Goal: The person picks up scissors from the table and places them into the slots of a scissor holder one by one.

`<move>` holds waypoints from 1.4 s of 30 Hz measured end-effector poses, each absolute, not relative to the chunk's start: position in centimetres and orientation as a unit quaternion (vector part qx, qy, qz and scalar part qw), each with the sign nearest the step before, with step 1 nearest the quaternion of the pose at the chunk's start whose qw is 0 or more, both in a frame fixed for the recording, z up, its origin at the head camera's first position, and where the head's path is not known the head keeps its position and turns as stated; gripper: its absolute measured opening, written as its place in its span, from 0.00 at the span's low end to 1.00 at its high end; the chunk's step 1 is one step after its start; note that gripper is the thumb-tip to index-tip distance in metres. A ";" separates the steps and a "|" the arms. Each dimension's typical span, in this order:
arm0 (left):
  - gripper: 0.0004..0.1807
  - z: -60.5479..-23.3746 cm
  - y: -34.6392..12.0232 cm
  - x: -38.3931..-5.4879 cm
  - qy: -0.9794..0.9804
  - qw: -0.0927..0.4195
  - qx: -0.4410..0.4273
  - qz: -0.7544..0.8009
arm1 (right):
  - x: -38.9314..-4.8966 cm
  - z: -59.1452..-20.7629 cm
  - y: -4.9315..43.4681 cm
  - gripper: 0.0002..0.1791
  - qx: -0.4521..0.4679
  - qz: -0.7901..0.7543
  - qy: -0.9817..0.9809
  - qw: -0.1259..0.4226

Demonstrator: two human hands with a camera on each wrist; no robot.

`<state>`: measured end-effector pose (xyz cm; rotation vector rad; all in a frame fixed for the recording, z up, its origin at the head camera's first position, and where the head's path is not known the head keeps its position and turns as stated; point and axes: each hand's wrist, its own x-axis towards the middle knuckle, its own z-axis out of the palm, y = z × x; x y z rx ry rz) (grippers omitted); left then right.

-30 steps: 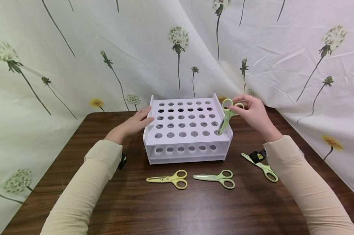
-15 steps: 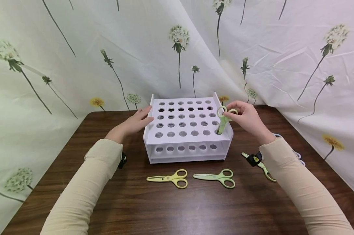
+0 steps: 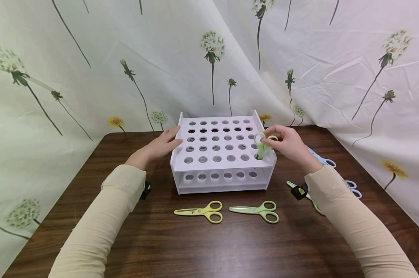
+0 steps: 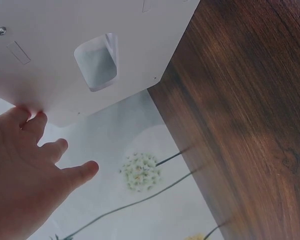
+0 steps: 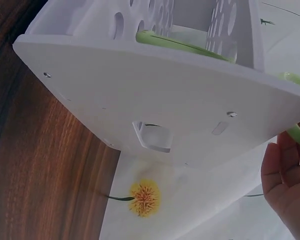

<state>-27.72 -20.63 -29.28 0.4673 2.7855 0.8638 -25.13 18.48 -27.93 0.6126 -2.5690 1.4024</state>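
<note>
A white rack [image 3: 209, 166] with rows of round holes stands on the table. My right hand [image 3: 288, 143] pinches the handles of light green scissors [image 3: 260, 150], which point blades-down in the front right hole. In the right wrist view the green blade [image 5: 182, 46] shows inside the rack, below its top panel, and my right fingers [image 5: 280, 162] are at the handle loops. My left hand [image 3: 158, 145] rests its extended fingers against the rack's left side panel. The left wrist view shows the fingertips [image 4: 37, 117] at that panel's edge.
Yellow scissors [image 3: 202, 211] and green scissors [image 3: 256, 209] lie in front of the rack. To the right, another green pair [image 3: 314, 204] lies partly under my wrist. Blue scissors handles [image 3: 329, 162] and further blue loops [image 3: 354, 192] show beside my forearm. A flowered cloth [image 3: 181, 58] hangs behind.
My right hand has moved down and slightly left, lowering the green scissors deeper into the front right hole. Blue scissors have come into view beside the right forearm. My left hand stays still.
</note>
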 end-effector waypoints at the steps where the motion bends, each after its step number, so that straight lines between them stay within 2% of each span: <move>1: 0.37 -29.3 -20.6 -27.7 0.939 0.094 0.157 0.291 | -25.1 -28.0 18.5 0.13 0.206 0.472 -0.854 0.069; 5: 0.37 -29.3 -20.6 -27.8 0.940 0.093 0.160 0.288 | -25.4 -28.6 18.5 0.14 0.215 0.478 -0.850 0.054; 12: 0.37 -29.3 -20.5 -27.8 0.940 0.093 0.157 0.289 | -25.8 -29.3 18.2 0.09 0.210 0.454 -0.865 0.043; 23: 0.37 -29.4 -20.6 -27.7 0.940 0.098 0.154 0.289 | -25.6 -29.6 18.1 0.10 0.214 0.447 -0.868 0.037; 42: 0.37 -29.2 -20.6 -27.6 0.938 0.097 0.158 0.293 | -25.6 -28.2 19.7 0.13 0.205 0.482 -0.845 0.105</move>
